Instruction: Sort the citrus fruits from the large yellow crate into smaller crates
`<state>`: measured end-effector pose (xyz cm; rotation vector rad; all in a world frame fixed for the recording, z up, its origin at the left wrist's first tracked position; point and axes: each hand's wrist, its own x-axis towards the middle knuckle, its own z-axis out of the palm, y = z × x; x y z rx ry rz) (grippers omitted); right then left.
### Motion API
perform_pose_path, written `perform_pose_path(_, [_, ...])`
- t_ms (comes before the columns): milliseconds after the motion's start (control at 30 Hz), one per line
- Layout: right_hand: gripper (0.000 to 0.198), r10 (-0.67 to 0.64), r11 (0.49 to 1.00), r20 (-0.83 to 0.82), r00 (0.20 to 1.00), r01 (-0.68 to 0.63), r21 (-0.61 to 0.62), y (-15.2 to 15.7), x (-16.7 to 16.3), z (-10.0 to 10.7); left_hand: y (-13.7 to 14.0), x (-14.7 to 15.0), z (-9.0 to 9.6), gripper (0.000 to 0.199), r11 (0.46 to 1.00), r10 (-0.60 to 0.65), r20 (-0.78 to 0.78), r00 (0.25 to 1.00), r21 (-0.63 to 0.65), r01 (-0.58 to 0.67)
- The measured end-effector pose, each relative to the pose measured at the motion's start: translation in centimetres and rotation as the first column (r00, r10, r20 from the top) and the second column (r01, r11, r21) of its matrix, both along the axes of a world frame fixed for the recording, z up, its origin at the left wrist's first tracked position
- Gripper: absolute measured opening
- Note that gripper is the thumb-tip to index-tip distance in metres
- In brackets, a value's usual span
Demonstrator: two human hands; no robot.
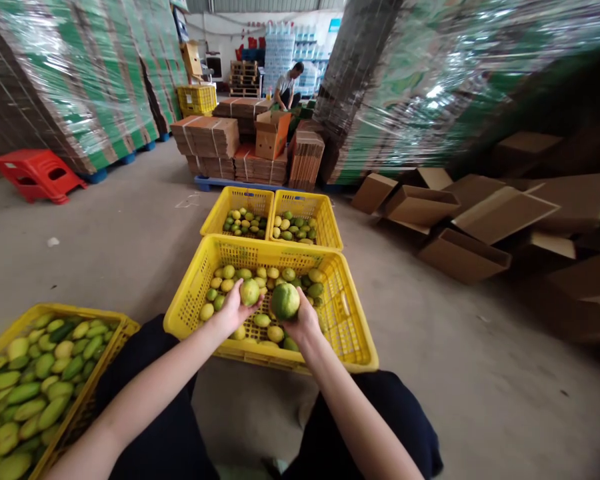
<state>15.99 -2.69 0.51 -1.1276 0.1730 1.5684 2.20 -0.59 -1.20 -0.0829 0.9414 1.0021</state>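
Note:
My left hand (pixel 234 308) is closed around a yellow-green lemon (pixel 250 292). In my right hand (pixel 306 317) sits a larger, darker green lemon (pixel 285 301), fingers wrapped about its right side. Both fruits are held up over a big yellow plastic crate (pixel 356 337) that stands on the floor between my knees. Loose yellow and green lemons (pixel 262 321) lie across the bottom of that crate. The undersides of the held fruits and some of my fingertips are hidden.
Two smaller yellow crates (pixel 307 247) with fruit adjoin the far side. At left stands a yellow crate (pixel 123 319) full of long green fruit. Open cardboard boxes (pixel 465 253) lie at right, a red stool (pixel 40 175) at left. A person (pixel 286 88) works behind stacked cartons (pixel 207 137).

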Motion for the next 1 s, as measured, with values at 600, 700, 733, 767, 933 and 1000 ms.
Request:
perform_pose_path(600, [0.024,0.120,0.990,-0.068,0.990,-0.115,0.076,-0.2,0.3,-0.6,-0.3,-0.4,0.8,0.032,0.996,-0.086,-0.150,0.985,0.014,0.090])
perform_pose_path(700, [0.028,0.105,0.990,-0.065,0.992,-0.099,0.099,0.0,0.3,-1.4,-0.4,-0.5,1.2,0.037,0.998,-0.042,-0.091,0.995,0.042,0.046])
perform_pose_path(733, [0.030,0.105,0.990,-0.069,0.992,-0.098,0.104,0.1,0.3,-1.6,-0.4,-0.6,1.4,0.036,0.999,-0.020,-0.073,0.997,0.047,0.023])
perform_pose_path(767, [0.031,0.114,0.989,-0.075,0.991,-0.106,0.108,0.1,0.3,-1.7,-0.5,-0.6,1.5,0.034,0.999,0.004,-0.053,0.999,0.053,-0.001])
perform_pose_path(933, [0.031,0.177,0.975,-0.074,0.981,-0.165,0.147,-0.3,0.2,-0.9,-0.6,-0.3,1.9,0.016,0.993,0.103,0.006,0.995,0.062,-0.103])
perform_pose_path(1000, [0.023,0.178,0.974,-0.039,0.983,-0.170,0.148,-0.5,0.1,-0.2,-0.5,-0.1,1.8,0.009,0.983,0.172,-0.008,0.985,0.070,-0.171])
